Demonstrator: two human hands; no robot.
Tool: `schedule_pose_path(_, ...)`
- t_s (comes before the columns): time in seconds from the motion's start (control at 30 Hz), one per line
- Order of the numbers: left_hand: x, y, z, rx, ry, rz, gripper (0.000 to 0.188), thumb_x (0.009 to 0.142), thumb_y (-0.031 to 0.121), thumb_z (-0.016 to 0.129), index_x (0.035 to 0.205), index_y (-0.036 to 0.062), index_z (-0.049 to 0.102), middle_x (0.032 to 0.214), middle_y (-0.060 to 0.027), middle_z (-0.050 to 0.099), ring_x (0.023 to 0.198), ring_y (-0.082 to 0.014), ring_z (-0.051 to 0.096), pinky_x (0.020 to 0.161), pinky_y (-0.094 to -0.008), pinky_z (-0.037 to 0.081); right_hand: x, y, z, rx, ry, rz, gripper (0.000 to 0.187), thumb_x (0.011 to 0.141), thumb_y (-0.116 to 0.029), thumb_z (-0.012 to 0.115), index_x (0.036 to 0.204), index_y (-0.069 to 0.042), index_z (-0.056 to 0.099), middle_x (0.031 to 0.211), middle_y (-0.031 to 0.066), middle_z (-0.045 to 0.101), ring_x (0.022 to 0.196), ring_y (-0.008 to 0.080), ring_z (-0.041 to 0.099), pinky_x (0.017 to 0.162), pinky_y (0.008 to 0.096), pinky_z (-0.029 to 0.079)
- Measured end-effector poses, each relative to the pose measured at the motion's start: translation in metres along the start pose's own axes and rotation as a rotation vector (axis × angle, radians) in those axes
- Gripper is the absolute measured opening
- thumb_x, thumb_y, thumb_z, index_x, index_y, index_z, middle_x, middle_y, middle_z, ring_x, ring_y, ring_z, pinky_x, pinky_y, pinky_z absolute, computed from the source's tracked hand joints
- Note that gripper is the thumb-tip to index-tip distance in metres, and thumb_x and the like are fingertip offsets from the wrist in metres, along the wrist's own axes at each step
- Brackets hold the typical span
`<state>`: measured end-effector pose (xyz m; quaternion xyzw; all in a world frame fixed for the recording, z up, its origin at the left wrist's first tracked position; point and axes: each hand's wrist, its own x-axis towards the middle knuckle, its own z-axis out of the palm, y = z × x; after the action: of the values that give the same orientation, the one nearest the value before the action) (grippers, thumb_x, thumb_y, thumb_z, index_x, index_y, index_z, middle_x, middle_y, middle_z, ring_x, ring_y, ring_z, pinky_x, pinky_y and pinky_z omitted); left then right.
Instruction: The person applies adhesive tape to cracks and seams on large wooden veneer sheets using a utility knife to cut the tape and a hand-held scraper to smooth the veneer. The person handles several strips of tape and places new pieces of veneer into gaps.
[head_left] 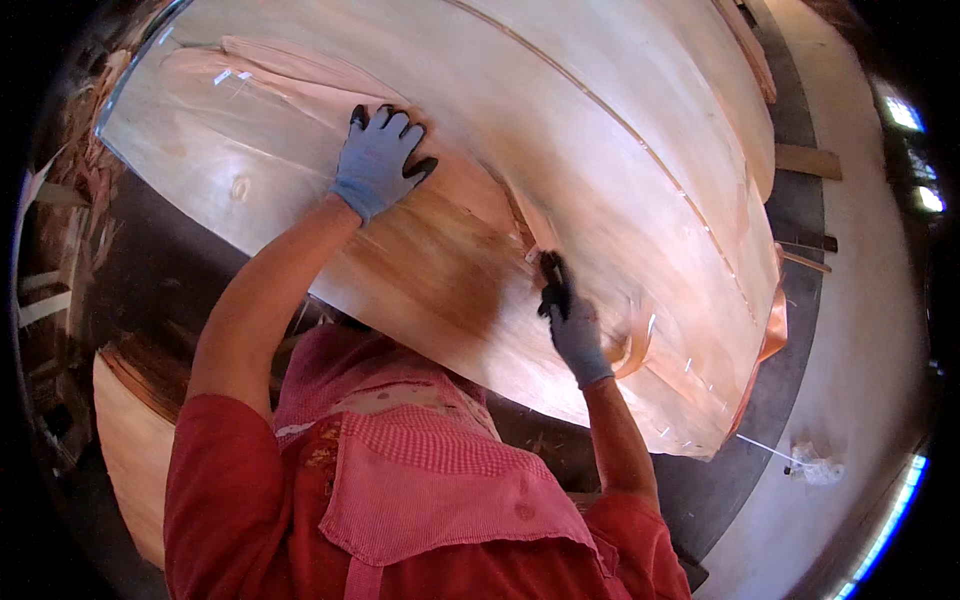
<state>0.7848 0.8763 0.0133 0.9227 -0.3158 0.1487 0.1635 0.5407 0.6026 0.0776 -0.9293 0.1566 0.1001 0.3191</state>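
A large pale wood veneer sheet (440,300) lies in front of me, with a reddish-brown torn or layered area (480,190) in its middle. My left hand (380,160), in a grey-blue glove with dark fingertips, rests on this area with its fingers spread. Further right and nearer to me, my right hand (572,320) wears a matching glove. Its dark fingers are closed at the lower end of the reddish-brown area, by a narrow raised veneer edge (525,220). Whatever they hold, if anything, cannot be made out.
A thin curled strip (637,345) stands up beside my right wrist. Across the far part of the sheets runs a long narrow split (600,100). More veneer (135,450) is stacked at lower left. A wooden batten (808,161) juts out on the right, above the floor (850,300).
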Motion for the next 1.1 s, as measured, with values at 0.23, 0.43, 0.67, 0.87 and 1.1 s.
schedule_pose_path(0.23,0.004,0.007,-0.004,-0.001,-0.036,0.001,0.052,0.089,0.048,0.062,0.118,0.004,0.058,0.122,-0.0167,0.057,0.122,-0.0343,0.048,0.11,-0.0557,0.03,0.024,0.031,-0.015,-0.248,0.193,-0.059,0.039,0.087,-0.028,0.073,0.12,-0.01,0.063,0.066,0.0124,0.061,0.06,0.0219,0.063,0.058,0.0334,0.047)
schedule_pose_path(0.43,-0.002,-0.003,-0.009,0.042,-0.088,-0.012,0.049,0.09,0.048,0.06,0.116,0.006,0.06,0.121,-0.0156,0.057,0.122,-0.0337,0.049,0.109,-0.0571,0.03,0.003,-0.038,-0.062,0.182,0.303,0.054,0.012,0.09,-0.012,0.068,0.098,-0.003,0.069,0.072,0.0038,0.067,0.06,0.0088,0.06,0.055,0.0289,0.049)
schedule_pose_path(0.67,0.004,-0.001,-0.008,-0.002,-0.054,-0.019,0.043,0.089,0.046,0.061,0.111,0.0092,0.061,0.115,-0.0139,0.057,0.12,-0.0326,0.049,0.106,-0.0595,0.031,-0.046,-0.077,-0.021,0.046,-0.469,-0.3,0.024,0.096,-0.016,0.056,0.113,-0.003,0.067,0.073,0.0056,0.069,0.063,0.0111,0.061,0.064,0.0325,0.053)
schedule_pose_path(0.87,0.002,-0.002,-0.002,-0.017,-0.028,0.013,0.041,0.089,0.043,0.061,0.111,0.0083,0.059,0.115,-0.0157,0.056,0.122,-0.0342,0.048,0.106,-0.0608,0.03,0.109,-0.121,-0.007,0.227,-0.208,0.078,0.047,0.101,-0.039,0.051,0.101,0.005,0.066,0.068,0.0105,0.065,0.052,0.0133,0.06,0.041,0.0269,0.042)
schedule_pose_path(1.1,-0.007,-0.016,-0.003,-0.042,-0.054,0.038,0.036,0.089,0.032,0.06,0.115,0.0069,0.059,0.115,-0.016,0.056,0.123,-0.036,0.047,0.107,-0.0615,0.03,0.152,-0.139,0.056,0.623,-0.097,-0.002,0.033,0.096,-0.035,0.062,0.101,-0.003,0.067,0.069,0.0056,0.066,0.05,0.0109,0.06,0.04,0.0263,0.043)
